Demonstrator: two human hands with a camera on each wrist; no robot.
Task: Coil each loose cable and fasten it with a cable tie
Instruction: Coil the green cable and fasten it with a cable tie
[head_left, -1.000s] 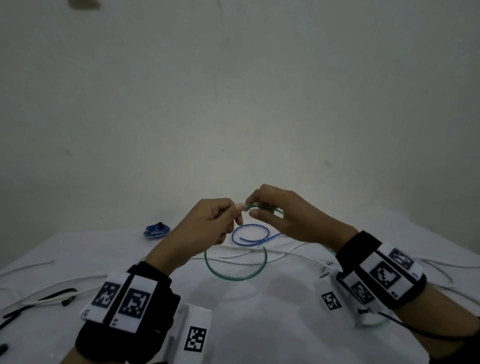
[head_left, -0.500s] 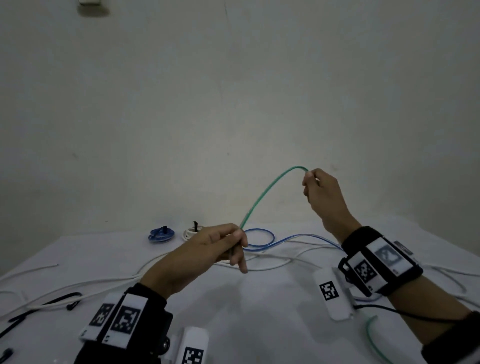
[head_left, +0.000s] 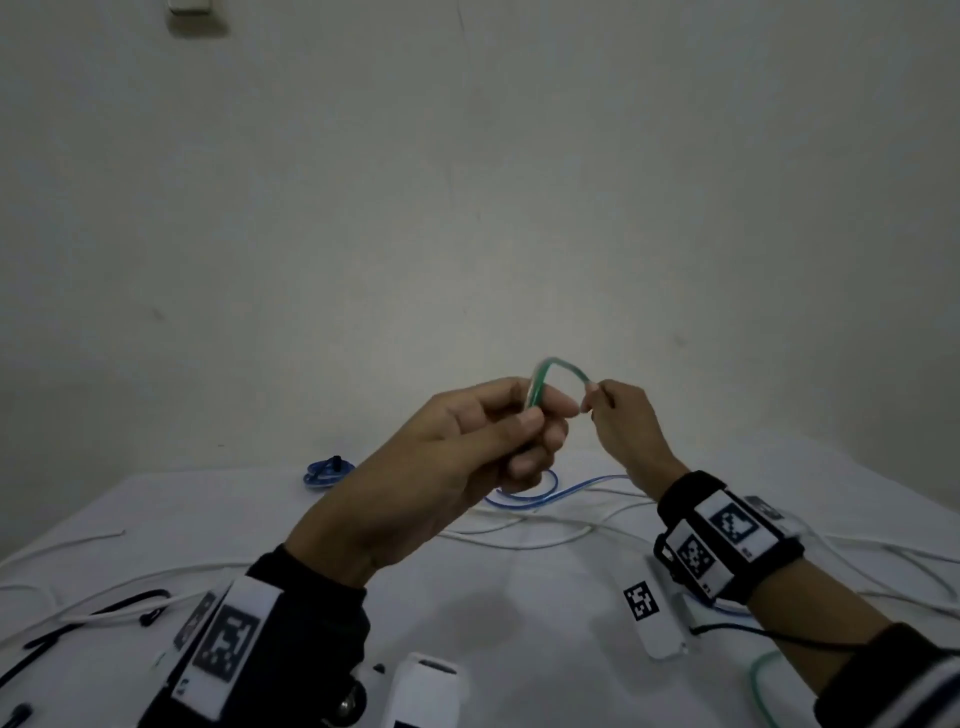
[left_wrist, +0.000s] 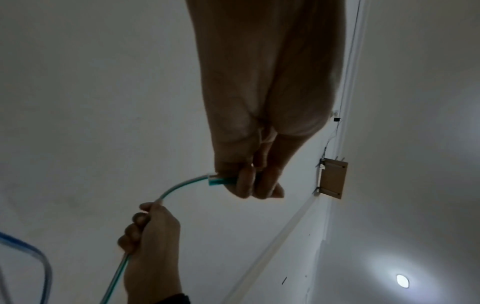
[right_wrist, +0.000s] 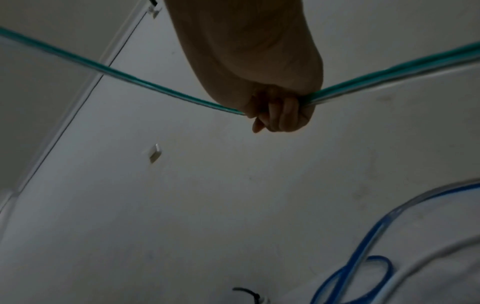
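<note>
I hold a green cable (head_left: 558, 364) in the air above the white table (head_left: 519, 613). My left hand (head_left: 524, 421) grips its end between thumb and curled fingers; the left wrist view shows the green cable (left_wrist: 182, 185) leaving my left hand (left_wrist: 246, 183) in a short arch. My right hand (head_left: 597, 402) pinches the same cable a little to the right. In the right wrist view the green cable (right_wrist: 155, 88) runs through my closed right hand (right_wrist: 278, 111) and out both sides. More of it trails off the table's near right edge.
A loose blue cable (head_left: 524, 499) lies on the table under my hands, among several white cables (head_left: 519, 543). A coiled blue cable (head_left: 324, 470) sits at the back left. Black cable ties (head_left: 104, 618) lie at the near left.
My right hand came down and left from its raised, outstretched position, shrinking the long green span to a short arch. My left hand rose from the table with the cable end.
</note>
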